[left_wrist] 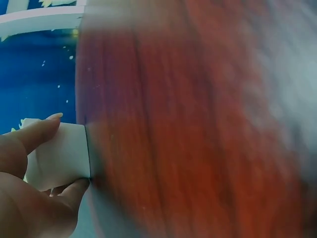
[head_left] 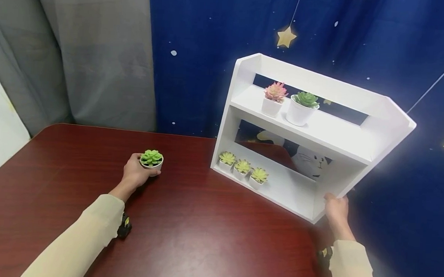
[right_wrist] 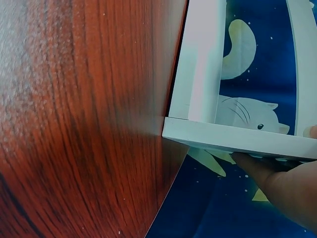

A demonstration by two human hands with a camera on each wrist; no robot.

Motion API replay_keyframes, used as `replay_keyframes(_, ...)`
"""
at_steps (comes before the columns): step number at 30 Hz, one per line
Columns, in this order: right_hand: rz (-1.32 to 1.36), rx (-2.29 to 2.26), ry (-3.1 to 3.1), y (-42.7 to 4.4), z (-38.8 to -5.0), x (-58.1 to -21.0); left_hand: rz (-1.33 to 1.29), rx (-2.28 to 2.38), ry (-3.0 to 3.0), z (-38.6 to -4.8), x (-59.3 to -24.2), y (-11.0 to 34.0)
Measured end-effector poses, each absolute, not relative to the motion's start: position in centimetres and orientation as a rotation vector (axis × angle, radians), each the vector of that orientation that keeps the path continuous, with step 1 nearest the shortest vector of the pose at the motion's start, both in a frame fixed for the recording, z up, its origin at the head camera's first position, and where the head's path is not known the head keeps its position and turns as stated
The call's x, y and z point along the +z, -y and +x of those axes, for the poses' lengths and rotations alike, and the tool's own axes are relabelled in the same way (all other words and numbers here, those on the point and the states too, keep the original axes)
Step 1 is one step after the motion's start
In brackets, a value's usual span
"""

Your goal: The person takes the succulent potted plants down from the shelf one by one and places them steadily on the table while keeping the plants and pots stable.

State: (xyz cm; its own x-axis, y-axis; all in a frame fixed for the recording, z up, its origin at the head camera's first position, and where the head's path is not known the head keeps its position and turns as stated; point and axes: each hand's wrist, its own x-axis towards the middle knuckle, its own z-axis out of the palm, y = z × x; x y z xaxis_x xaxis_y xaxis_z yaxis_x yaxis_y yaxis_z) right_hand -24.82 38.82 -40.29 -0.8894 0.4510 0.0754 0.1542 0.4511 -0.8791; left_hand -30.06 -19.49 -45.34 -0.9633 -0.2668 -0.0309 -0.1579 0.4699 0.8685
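Note:
My left hand (head_left: 135, 170) grips a small white pot with a bright green succulent (head_left: 151, 157), at the table's left side. In the left wrist view, thumb and fingers lie on opposite sides of the white pot (left_wrist: 62, 153), whose base is at or close to the tabletop. A white two-tier shelf (head_left: 341, 139) stands angled at the right. My right hand (head_left: 336, 209) holds its right side panel near the bottom; the right wrist view shows that panel (right_wrist: 237, 140) between thumb and a fingertip. The remaining fingers are hidden.
On the upper tier stand a pink succulent (head_left: 275, 99) and a dark green succulent (head_left: 302, 108). Three small yellow-green succulents (head_left: 241, 169) line the lower tier's left end. Behind the reddish-brown table (head_left: 189, 211) hang a blue star-patterned curtain (head_left: 195, 71) and a grey curtain (head_left: 106, 59).

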Motion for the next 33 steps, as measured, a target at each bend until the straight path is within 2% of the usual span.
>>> replay_keyframes(19, -0.525, 1.434, 2.416, -38.9, -24.6, -40.4, 0.29, -1.44, 2.697, -29.7, -45.4, 18.6)
replay_keyframes(25, -0.524, 1.413, 2.412, -38.8, -24.7, -40.2, 0.249, -1.369, 2.6, -28.9, -43.1, 16.9)
replay_keyframes(33, -0.513, 1.419, 2.417, -38.7, -24.7, -40.0, -0.046, -1.254, 2.575, -27.8, -38.9, 12.1)
